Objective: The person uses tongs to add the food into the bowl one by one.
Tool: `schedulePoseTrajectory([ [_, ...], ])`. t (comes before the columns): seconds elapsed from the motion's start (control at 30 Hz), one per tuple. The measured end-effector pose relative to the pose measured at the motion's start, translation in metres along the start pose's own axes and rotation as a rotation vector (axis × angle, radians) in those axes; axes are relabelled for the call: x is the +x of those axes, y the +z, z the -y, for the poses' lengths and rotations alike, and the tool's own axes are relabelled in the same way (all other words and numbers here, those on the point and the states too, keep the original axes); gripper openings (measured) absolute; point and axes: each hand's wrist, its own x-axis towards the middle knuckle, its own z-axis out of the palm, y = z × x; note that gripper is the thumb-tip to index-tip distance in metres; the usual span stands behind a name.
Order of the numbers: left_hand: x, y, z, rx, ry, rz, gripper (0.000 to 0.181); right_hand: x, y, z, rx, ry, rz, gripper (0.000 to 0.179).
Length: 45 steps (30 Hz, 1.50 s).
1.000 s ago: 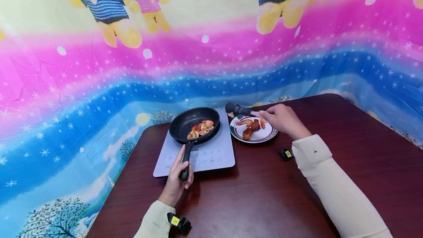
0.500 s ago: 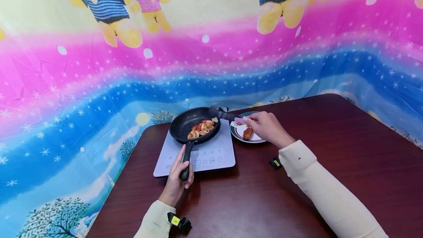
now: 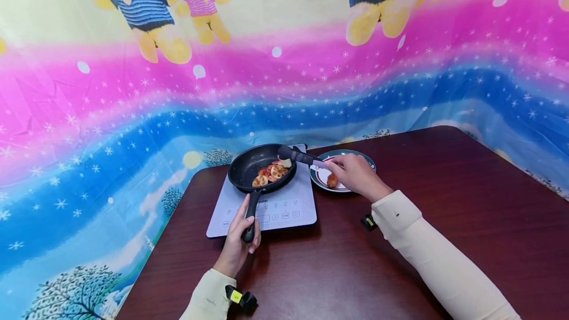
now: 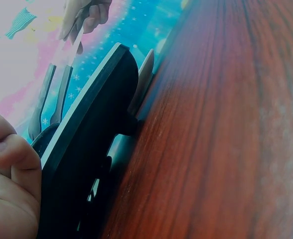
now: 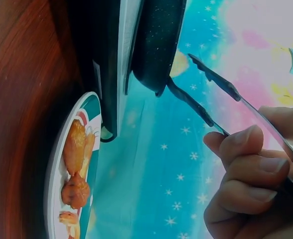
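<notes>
My left hand [image 3: 237,238] grips the black handle [image 3: 250,226] of a frying pan [image 3: 244,162]. The pan sits on a white induction cooktop [image 3: 284,219] and holds browned round slices [image 3: 262,180] and reddish shrimp-like pieces. Pinched in my right hand [image 3: 353,174] are tongs [image 3: 306,157] with dark tips, reaching left over the pan's right edge. A pale yellow slice [image 5: 180,63] shows at the tong tips, just inside that edge. In the right wrist view the tong arms stand apart. Behind the right hand lies a plate [image 3: 320,184], partly covered by it.
On the plate are a browned wing-like piece [image 5: 74,147], a brown lump [image 5: 75,191] and a shrimp [image 5: 69,221]. The dark red wooden table [image 3: 338,270] ends at a printed cloth backdrop [image 3: 275,93]. Each wrist wears a small black camera.
My right hand has carried the tongs and the pale slice left from above the plate to the pan's right edge. My left hand and the pan have stayed in place.
</notes>
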Motion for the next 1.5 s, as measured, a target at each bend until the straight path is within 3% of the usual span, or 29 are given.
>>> schedulePoseTrajectory([
  [0.37,0.0,0.0,0.0,0.001,0.013,0.008,0.064,0.0,0.0,-0.004,0.0,-0.012,0.054,0.035],
  [0.67,0.0,0.0,0.0,0.005,-0.001,-0.004,0.064,-0.002,0.002,-0.011,0.039,0.049,0.236,0.026],
  [0.93,0.001,0.001,0.0,0.001,0.007,0.006,0.066,-0.001,0.002,-0.015,-0.018,0.007,0.283,0.035],
  [1.03,0.001,0.001,0.0,0.002,0.006,0.004,0.066,0.0,-0.001,-0.018,-0.087,-0.02,0.282,0.043],
  [1.17,0.0,0.002,-0.001,0.003,-0.001,-0.001,0.066,0.001,-0.011,-0.023,-0.095,-0.007,0.268,0.044],
  [1.33,0.001,0.002,-0.001,0.003,-0.005,-0.004,0.066,-0.003,-0.032,-0.031,-0.044,0.063,0.23,0.044],
  [1.5,0.0,0.001,0.0,0.009,-0.006,-0.01,0.066,-0.006,-0.053,-0.038,-0.063,0.131,0.198,0.054],
])
